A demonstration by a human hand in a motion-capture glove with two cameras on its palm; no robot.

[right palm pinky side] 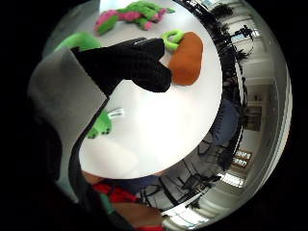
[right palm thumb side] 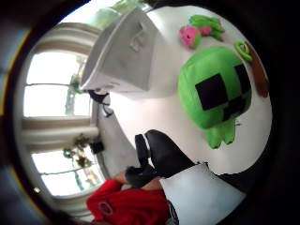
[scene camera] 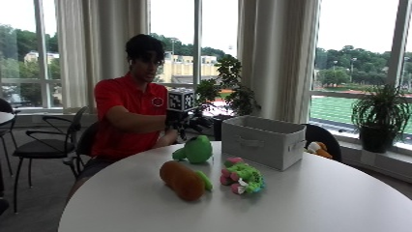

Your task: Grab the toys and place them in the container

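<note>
1. Gloved right hand (scene camera: 183, 121): raised above the table (scene camera: 309, 203), fingers (right palm pinky side: 139, 65) relaxed, holding nothing.
2. Green block-faced plush (scene camera: 195, 149): on the table below the hand, apart from it.
3. Orange carrot plush (scene camera: 183, 180) and pink-green plush (scene camera: 241, 178): side by side, nearer the camera.
4. Grey fabric container (scene camera: 264, 140): upright beside the toys.

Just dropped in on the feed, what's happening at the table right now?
A person in a red shirt sits at a round white table with the gloved right hand raised above the green block-faced plush, holding nothing. That plush, the orange carrot plush and the pink-and-green plush all lie on the tabletop. The grey fabric container stands beside them; whether anything is inside it cannot be seen.
</note>
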